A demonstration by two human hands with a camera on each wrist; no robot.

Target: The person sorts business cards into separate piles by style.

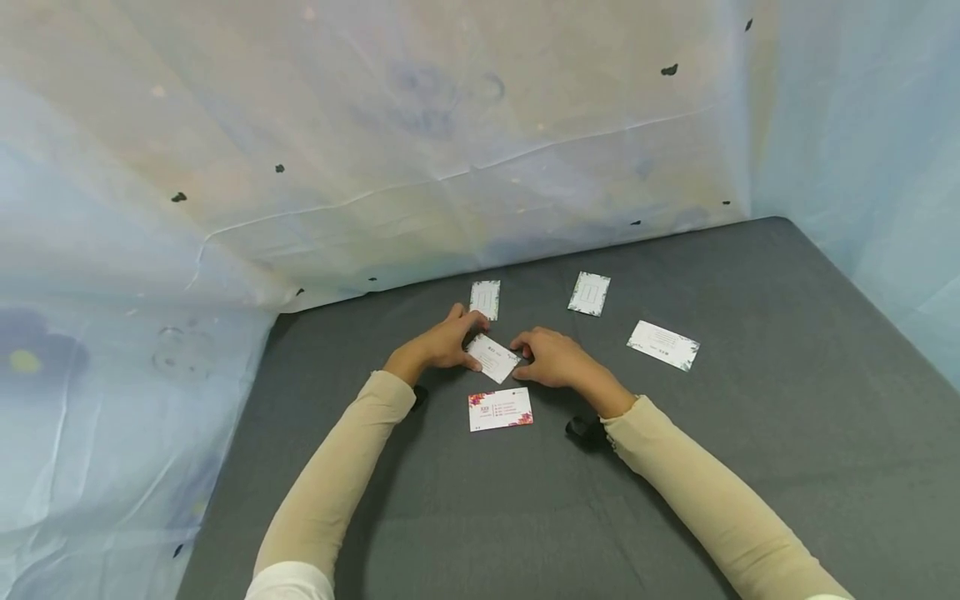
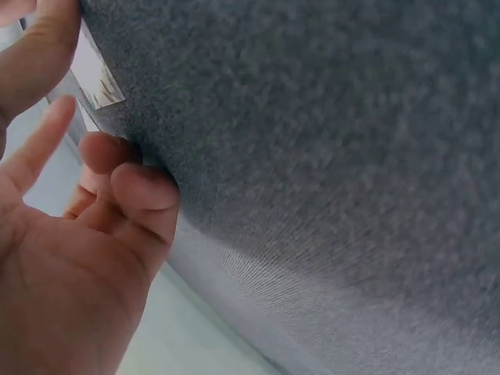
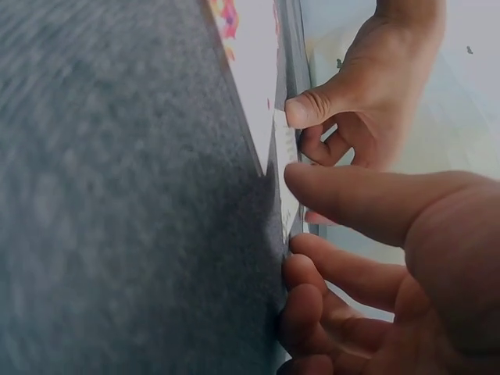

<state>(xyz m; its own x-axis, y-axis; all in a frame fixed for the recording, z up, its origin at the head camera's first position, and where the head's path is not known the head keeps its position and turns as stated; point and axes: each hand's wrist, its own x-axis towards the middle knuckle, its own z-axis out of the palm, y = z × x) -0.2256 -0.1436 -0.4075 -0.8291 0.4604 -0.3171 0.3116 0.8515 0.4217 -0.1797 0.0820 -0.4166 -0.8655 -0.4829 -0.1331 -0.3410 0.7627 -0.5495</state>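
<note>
A white business card [image 1: 493,358] with dark print lies tilted between the two hands in the head view. At its left end, my left hand [image 1: 450,340] holds it, thumb on the near side and index finger on the far side. My right hand [image 1: 558,358] has its thumb and curled fingers around the card's right corner. In the right wrist view, both thumbs meet the edge of this white card [image 3: 286,172]. Just nearer to me lies a white card with red and orange flowers [image 1: 500,409]. The left wrist view shows part of a leaf-patterned card [image 2: 98,74] beyond the fingers.
Behind the left hand is an upright-lying white card [image 1: 485,298]. Another white card [image 1: 589,293] lies at the back, and a third [image 1: 663,345] to the right. The grey cloth-covered table [image 1: 480,517] meets a patterned fabric wall [image 1: 465,150] behind and at both sides.
</note>
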